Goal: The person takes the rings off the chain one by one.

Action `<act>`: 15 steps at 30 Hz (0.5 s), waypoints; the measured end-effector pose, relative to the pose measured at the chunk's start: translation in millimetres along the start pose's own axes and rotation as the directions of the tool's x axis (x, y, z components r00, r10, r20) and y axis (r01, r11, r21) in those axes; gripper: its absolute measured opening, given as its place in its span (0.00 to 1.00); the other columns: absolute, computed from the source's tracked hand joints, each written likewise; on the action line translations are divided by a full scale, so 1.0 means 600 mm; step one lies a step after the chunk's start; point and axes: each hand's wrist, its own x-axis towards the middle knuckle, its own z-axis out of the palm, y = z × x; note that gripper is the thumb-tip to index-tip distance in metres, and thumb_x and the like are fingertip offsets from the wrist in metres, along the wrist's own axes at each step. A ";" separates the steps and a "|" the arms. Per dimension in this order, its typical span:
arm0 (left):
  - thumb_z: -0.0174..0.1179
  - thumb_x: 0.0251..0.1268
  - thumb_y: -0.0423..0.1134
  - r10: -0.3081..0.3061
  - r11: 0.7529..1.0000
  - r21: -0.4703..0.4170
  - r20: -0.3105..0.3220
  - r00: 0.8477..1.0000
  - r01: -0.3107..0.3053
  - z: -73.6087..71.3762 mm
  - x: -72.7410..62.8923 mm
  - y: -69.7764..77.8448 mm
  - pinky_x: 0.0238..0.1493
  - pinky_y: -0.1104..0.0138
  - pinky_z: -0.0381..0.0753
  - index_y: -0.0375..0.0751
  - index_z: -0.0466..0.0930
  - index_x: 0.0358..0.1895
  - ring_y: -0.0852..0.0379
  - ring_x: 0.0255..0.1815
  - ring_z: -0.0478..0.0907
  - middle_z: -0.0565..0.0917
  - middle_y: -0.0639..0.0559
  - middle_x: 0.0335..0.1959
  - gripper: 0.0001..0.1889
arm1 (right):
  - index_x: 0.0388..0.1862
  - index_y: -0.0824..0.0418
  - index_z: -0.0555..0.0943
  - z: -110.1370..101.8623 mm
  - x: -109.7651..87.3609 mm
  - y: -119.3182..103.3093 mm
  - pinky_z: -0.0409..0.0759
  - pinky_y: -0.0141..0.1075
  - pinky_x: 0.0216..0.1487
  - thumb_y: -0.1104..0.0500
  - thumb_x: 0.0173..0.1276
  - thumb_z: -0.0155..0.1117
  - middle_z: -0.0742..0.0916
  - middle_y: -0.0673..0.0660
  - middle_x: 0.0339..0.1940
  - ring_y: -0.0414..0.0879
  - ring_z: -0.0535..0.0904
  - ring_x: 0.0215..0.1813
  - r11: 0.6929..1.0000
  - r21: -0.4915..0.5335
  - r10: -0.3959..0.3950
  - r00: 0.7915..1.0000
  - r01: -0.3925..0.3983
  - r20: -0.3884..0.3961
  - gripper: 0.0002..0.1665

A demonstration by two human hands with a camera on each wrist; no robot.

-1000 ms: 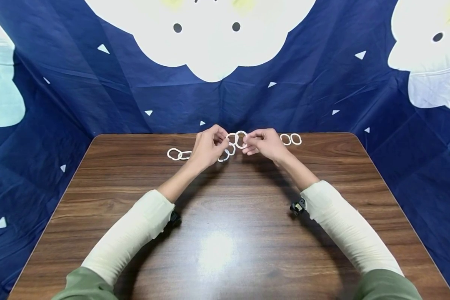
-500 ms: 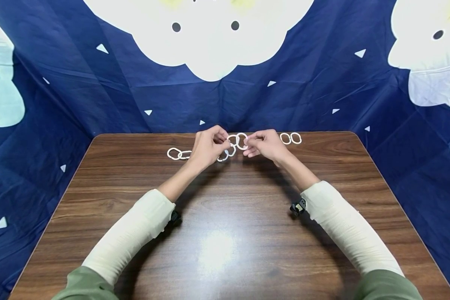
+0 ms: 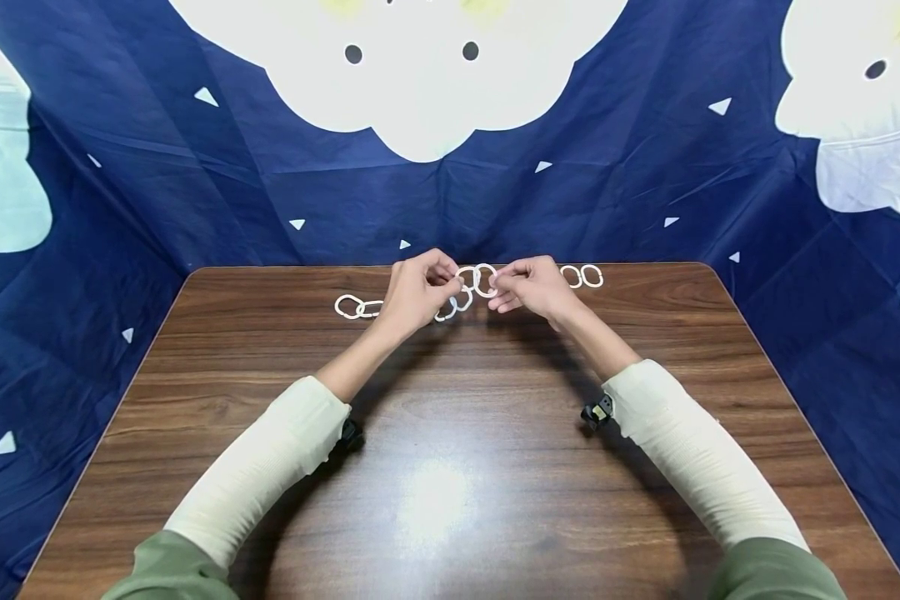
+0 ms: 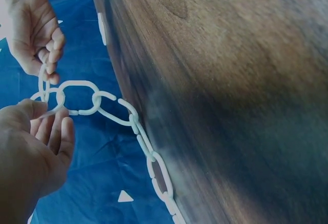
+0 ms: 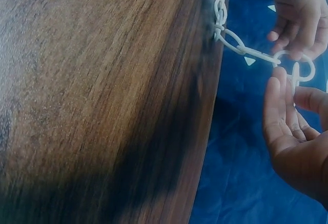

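Near the table's far edge, my left hand [image 3: 417,292] pinches the end link [image 5: 312,71] of a white plastic chain between thumb and fingers. The chain [image 4: 79,83] hangs from that hand in a curve, and its far part lies on the table, partly hidden behind the hand in the head view. My right hand [image 3: 532,286] pinches a single white oval link [image 5: 295,76] between thumb and fingertips. This link crosses the end link and looks threaded through it; its split is hidden by the fingers.
Two loose white links [image 3: 592,266] lie side by side on the wooden table [image 3: 450,400], just right of my right hand. A blue curtain [image 3: 330,208] with white cloud shapes rises right behind the far table edge.
Both hands have shifted very slightly to the right, carrying the two crossed links along. Their grips look the same, and the loose links on the right have stayed put.
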 end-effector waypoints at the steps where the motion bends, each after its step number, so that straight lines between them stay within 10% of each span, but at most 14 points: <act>1: 0.73 0.69 0.33 0.002 1.000 -0.002 0.001 1.000 -0.002 0.000 0.000 0.000 0.45 0.70 0.85 0.39 0.90 0.42 0.51 0.42 0.92 0.95 0.45 0.38 0.03 | 0.60 0.83 0.83 0.000 0.000 0.000 0.94 0.36 0.38 0.69 0.83 0.63 0.95 0.66 0.41 0.43 0.94 0.30 1.000 -0.002 0.003 1.000 -0.003 0.001 0.17; 15: 0.74 0.72 0.34 0.012 1.000 -0.026 -0.002 1.000 -0.012 0.000 0.002 -0.003 0.44 0.70 0.85 0.39 0.90 0.42 0.51 0.41 0.92 0.95 0.45 0.38 0.03 | 0.65 0.87 0.79 0.002 0.001 0.000 0.94 0.34 0.38 0.69 0.83 0.63 0.93 0.52 0.32 0.41 0.94 0.29 1.000 0.001 0.015 1.000 -0.015 0.014 0.22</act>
